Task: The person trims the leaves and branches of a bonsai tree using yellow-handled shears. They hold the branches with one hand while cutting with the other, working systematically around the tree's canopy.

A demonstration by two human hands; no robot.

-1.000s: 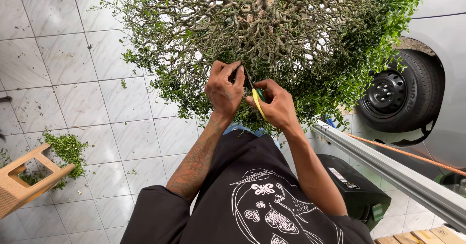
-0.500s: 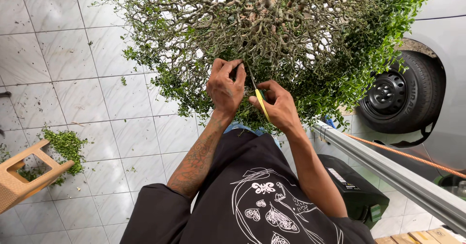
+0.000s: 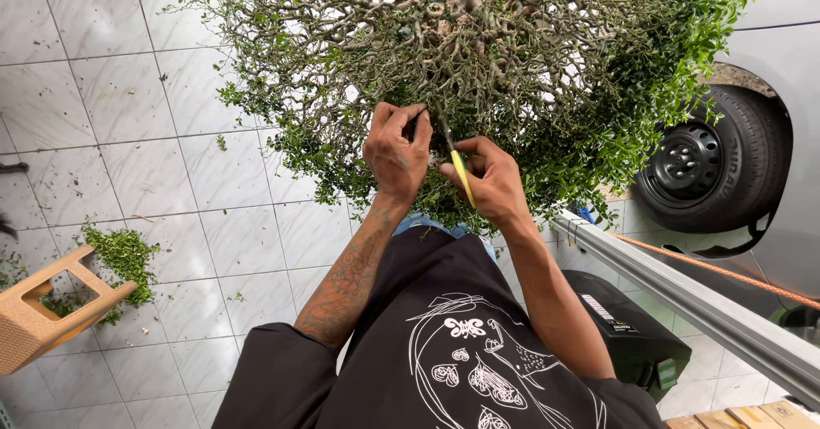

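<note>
At the frame's centre, your left hand pinches a thin twig of the dense, small-leaved green bush; your right hand is closed around yellow-handled snips. The twigs look springy, light and snappable, so grip near the cut.

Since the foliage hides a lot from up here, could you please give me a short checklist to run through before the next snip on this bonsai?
1. Tool in hand: the right hand grips the yellow-handled shears. Ok.
2. Twig steadied: the left hand pinches into the branches of the bonsai beside the blades. Ok.
3. Left fingertips away from the cutting edge: they sit very close to the blade. Cannot tell.
4. Blade on the intended twig: tip buried in the branches. Cannot tell.
5. Floor underfoot: clippings lie piled beside the wooden stool, away from the person. Ok.
</note>
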